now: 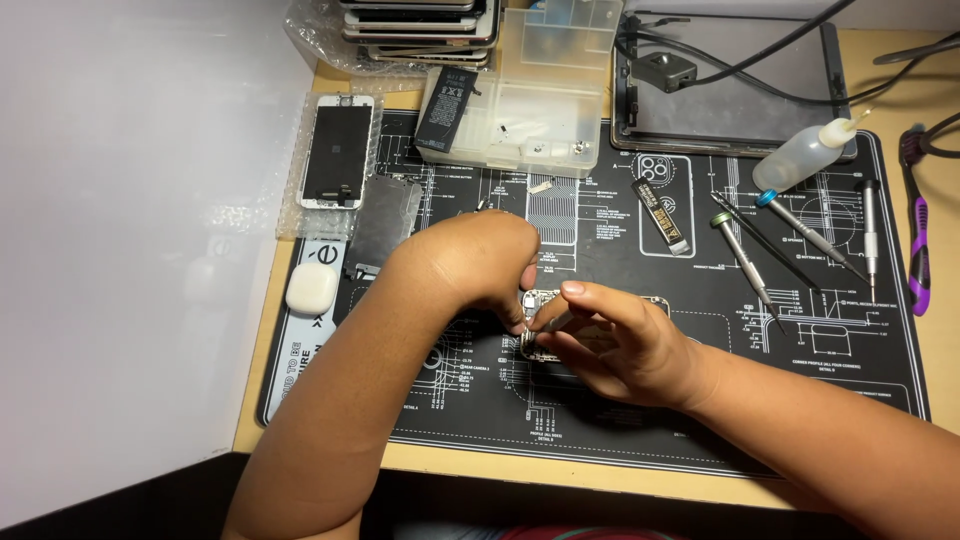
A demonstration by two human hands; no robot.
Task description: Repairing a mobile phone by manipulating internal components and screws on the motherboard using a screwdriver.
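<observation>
white earbud case (pixel 311 288) and white phone screen (pixel 337 150) on bubble wrap sit far left. left hand (pixel 478 262) is curled down, fingertips pinched on the opened phone body (pixel 545 325) mid-mat; right hand (pixel 620 345) is closed round a thin tool, tip at the body's left edge. judgement: body best kept pinned flat, tool pressure light. black printed mat (pixel 600 420) is matte; knurled steel screwdrivers (pixel 745 262) and soft squeeze bottle (pixel 805 152) lie right.
</observation>
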